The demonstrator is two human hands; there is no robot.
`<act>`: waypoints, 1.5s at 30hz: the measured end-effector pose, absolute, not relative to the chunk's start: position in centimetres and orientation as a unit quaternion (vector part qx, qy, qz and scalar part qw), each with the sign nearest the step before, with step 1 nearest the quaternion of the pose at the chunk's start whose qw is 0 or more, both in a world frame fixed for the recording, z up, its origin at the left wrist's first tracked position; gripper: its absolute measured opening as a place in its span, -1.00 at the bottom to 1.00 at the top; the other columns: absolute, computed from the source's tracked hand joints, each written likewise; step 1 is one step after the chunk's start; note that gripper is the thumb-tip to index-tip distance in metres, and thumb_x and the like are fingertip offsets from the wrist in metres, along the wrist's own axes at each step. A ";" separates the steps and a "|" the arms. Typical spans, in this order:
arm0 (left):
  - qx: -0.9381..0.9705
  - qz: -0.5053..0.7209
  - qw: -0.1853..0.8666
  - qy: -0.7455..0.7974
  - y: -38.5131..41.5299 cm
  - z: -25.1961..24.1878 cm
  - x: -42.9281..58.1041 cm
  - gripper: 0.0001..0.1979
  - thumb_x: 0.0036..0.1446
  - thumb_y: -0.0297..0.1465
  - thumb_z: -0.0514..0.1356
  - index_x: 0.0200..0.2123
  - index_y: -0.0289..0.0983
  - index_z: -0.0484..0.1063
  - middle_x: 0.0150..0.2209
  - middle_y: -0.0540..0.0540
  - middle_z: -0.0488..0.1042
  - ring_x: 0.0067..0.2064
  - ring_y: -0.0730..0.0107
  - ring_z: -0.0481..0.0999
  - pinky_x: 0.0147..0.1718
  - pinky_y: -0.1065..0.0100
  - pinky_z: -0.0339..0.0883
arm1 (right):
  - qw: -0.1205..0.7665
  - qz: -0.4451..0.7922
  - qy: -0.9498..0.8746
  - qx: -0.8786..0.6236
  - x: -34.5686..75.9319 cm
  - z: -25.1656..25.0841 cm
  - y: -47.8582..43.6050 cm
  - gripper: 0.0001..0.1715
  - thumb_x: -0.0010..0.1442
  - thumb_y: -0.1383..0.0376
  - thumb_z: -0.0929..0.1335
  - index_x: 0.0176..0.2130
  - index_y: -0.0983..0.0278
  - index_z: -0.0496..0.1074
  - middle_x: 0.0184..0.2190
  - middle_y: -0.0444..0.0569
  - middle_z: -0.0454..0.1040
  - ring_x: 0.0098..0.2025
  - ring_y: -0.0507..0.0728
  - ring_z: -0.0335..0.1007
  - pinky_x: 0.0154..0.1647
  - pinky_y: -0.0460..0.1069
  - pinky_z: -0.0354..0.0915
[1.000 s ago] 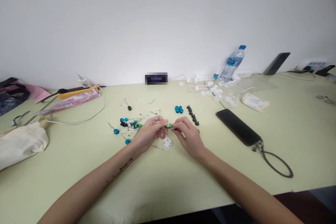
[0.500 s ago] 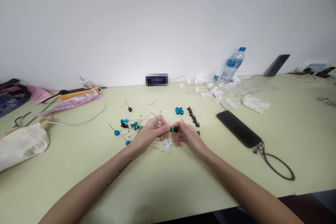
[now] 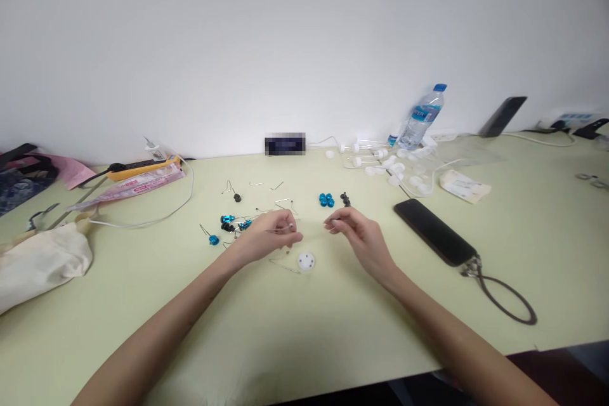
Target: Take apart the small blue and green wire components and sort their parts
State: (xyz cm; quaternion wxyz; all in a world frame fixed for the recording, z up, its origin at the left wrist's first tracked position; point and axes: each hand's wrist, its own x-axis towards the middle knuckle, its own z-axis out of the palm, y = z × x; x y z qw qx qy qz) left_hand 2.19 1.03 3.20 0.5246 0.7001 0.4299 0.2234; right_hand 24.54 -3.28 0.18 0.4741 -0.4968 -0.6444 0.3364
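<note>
My left hand (image 3: 273, 231) is closed, with a thin metal wire (image 3: 280, 229) showing across its fingers; anything deeper in the grip is hidden. To its right, my right hand (image 3: 359, 235) pinches a small dark piece (image 3: 333, 221), mostly covered by the fingertips. A white disc with dark holes (image 3: 306, 261) lies on the table below and between the hands. Blue and black small parts on bent wires (image 3: 245, 224) are scattered beside my left hand. Beyond my right hand sit a cluster of blue knobs (image 3: 326, 200) and a row of black knobs (image 3: 345, 199), partly covered by that hand.
A phone with a strap (image 3: 434, 231) lies to the right. Behind it are a water bottle (image 3: 422, 117), white-capped tubes (image 3: 368, 147) and a paper packet (image 3: 464, 186). On the left are a cream cloth bag (image 3: 45, 263) and a yellow power strip (image 3: 143, 168).
My hands have moved apart; they were together at a green and black part. My right hand has shifted right and up toward the black knobs. The green part no longer shows between them.
</note>
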 end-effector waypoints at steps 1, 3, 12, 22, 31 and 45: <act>0.735 0.197 0.476 0.441 1.1 3.1 1.8 -0.83 -0.03 -0.26 0.25 -0.47 -0.21 0.36 -0.54 0.01 0.40 -0.50 0.40 0.30 -0.55 0.42 0.02 | 0.474 0.351 -0.626 -0.510 25.2 0.2 -3.5 -0.80 0.29 0.18 0.24 -0.25 0.24 0.35 -0.31 -0.02 0.49 -0.29 0.12 0.44 -0.18 0.05 0.33; 0.780 0.156 0.398 0.457 1.2 2.6 1.2 -0.84 -0.05 -0.27 0.26 -0.53 -0.20 0.38 -0.53 -0.02 0.41 -0.45 0.31 0.33 -0.54 0.39 0.02 | 0.474 0.351 -0.603 -0.537 26.8 -0.3 -4.3 -0.76 0.28 0.14 0.24 -0.27 0.25 0.35 -0.31 0.00 0.49 -0.30 0.12 0.43 -0.20 0.05 0.33; 0.798 0.106 0.335 0.489 1.8 0.5 1.0 -0.88 -0.17 -0.41 0.29 -0.62 -0.19 0.38 -0.52 -0.05 0.41 -0.43 0.23 0.37 -0.50 0.37 0.05 | 0.317 0.193 -0.636 -0.677 31.0 -3.9 -8.3 -0.73 0.29 0.14 0.19 -0.30 0.21 0.36 -0.43 -0.05 0.43 -0.47 0.12 0.29 -0.45 0.01 0.20; 0.767 0.070 0.386 0.509 3.1 0.9 -0.1 -0.84 -0.20 -0.31 0.30 -0.51 -0.18 0.38 -0.67 0.08 0.40 -0.71 0.36 0.35 -0.64 0.40 0.01 | 0.250 0.069 -0.706 -0.659 29.6 -4.3 -6.5 -0.79 0.28 0.14 0.20 -0.18 0.22 0.26 -0.21 0.02 0.37 -0.42 0.12 0.37 -0.36 0.05 0.28; 0.744 0.117 0.360 0.551 2.0 7.5 -3.2 -0.70 -0.22 -0.23 0.35 -0.34 -0.16 0.48 -0.55 0.03 0.49 -0.72 0.43 0.34 -0.70 0.42 0.03 | 0.200 0.023 -0.730 -0.652 30.4 -4.4 -4.0 -0.82 0.30 0.30 0.13 -0.23 0.23 0.27 -0.25 0.01 0.40 -0.35 0.16 0.39 -0.33 0.04 0.26; 0.803 0.078 0.137 0.574 4.5 8.2 -7.1 -0.84 0.03 -0.32 0.18 -0.28 -0.18 0.47 -0.31 -0.09 0.54 -0.29 0.20 0.47 -0.43 0.37 0.17 | 0.210 -0.108 -0.759 -0.607 27.0 -2.8 -4.5 -0.68 0.31 0.22 0.15 0.00 0.29 0.25 -0.10 0.15 0.33 -0.40 0.15 0.38 -0.50 0.00 0.23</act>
